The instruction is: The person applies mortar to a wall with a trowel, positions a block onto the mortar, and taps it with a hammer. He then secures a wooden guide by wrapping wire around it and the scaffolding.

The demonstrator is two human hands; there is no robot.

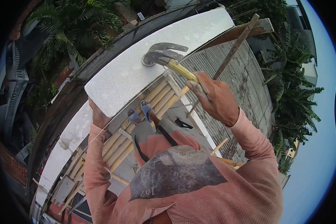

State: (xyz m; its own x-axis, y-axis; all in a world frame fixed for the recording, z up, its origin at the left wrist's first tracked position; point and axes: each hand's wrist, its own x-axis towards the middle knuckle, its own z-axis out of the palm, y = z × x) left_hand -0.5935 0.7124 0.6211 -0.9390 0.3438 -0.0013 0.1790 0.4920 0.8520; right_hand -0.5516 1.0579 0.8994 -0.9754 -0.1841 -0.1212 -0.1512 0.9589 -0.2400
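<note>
My right hand (214, 98) is wrapped round the yellowish handle of a claw hammer (181, 70). The hammer's dark metal head rests on or just above the upper face of a long white block (156, 35), probably lightweight concrete. At the block's near left end, my left hand (99, 115) grips the end from the side, with its fingertips partly hidden. Below that end, a lower white block course (72, 128) continues down to the left. Close along the block's inner edge runs a thin taut string (136, 96).
My sandalled feet (140, 112) stand on a bamboo-pole scaffold (162, 99) at a height. A slanting wooden stick (237, 44) and a plank (254, 29) rise at the right. Beyond lie a corrugated roof (235, 78) and palms (78, 26); the outer wall side drops away.
</note>
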